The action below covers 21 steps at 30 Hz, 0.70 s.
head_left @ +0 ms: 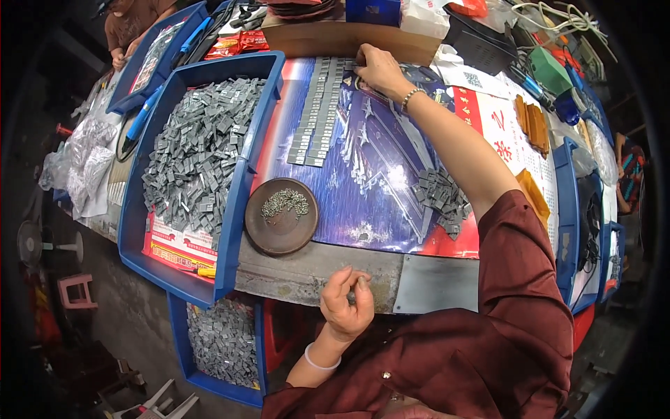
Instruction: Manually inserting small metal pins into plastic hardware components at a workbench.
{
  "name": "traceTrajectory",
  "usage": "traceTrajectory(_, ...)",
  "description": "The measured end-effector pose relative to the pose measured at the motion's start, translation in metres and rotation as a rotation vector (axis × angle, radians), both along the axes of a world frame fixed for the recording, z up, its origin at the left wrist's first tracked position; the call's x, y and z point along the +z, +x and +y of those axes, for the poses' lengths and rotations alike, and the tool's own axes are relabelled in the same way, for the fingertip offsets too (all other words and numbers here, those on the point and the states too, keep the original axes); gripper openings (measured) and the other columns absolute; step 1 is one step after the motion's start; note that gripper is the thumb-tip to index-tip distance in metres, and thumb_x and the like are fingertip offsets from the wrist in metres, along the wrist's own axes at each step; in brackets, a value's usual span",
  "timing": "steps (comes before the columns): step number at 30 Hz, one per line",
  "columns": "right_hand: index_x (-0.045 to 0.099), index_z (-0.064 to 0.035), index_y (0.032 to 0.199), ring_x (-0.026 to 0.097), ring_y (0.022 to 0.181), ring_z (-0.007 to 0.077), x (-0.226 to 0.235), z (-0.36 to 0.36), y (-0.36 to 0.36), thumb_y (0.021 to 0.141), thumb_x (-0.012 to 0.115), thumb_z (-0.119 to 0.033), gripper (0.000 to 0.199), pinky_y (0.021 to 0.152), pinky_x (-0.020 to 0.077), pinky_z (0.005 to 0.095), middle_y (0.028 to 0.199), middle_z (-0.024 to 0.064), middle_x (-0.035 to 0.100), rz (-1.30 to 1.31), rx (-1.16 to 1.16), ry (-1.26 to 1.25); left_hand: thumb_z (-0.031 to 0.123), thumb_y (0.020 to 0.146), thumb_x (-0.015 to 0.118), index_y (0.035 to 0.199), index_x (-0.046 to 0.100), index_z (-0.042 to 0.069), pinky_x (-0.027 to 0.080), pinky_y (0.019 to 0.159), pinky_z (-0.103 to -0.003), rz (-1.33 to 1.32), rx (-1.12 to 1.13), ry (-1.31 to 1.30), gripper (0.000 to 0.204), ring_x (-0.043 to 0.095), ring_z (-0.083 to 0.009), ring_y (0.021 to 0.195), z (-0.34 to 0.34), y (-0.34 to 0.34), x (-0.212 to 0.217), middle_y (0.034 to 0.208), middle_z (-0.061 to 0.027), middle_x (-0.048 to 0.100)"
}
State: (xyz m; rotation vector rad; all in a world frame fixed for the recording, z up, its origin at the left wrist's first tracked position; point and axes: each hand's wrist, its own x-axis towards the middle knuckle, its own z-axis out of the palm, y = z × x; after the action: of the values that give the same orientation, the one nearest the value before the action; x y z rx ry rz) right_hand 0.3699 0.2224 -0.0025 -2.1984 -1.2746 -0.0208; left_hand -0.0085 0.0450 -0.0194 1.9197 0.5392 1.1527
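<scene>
- 2 rows of grey parts (311, 112) lie arranged on the worktop (279, 283); loose pieces (202, 140) remain in the blue bin (241, 199).
- Right hand (380, 72) at rows' far end, grip unclear.
- Left hand (347, 309) loosely curled, contents unclear.

I see two long columns of small grey rectangular pieces (327, 112), dotted with white patches, lying flat side by side, slightly aslant, their closer ends well short of the table's (279, 281) near edge.

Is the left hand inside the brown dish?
No, the left hand is lower in the picture than the dish, apart from it.
</scene>
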Motion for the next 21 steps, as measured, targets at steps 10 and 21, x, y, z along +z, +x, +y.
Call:
traceTrajectory(10,0.06,0.0015,0.096,0.065,0.083,0.0243,0.043,-0.082,-0.03,0.081,0.068,-0.022,0.029,0.075,0.051,0.035,0.089,0.0144,0.067,0.093,0.233,-0.047,-0.007,0.086,0.055,0.124,0.037,-0.006,0.049,0.06,-0.026,-0.027,0.049,-0.067,0.042,0.061,-0.0168,0.063,0.001,0.008,0.0,0.079,-0.0132,0.064)
traceTrajectory(21,0.06,0.0008,0.095,0.065,0.079,0.021,0.062,-0.239,-0.081,0.083,0.062,-0.008,0.015,0.072,0.0511,0.032,0.084,0.0123,0.066,0.137,0.316,-0.166,-0.004,0.088,0.051,0.122,0.045,-0.002,0.049,0.062,-0.028,0.012,0.022,-0.11,0.034,0.06,-0.0162,0.063,0.0,0.008,0.004,0.073,-0.0098,0.062)
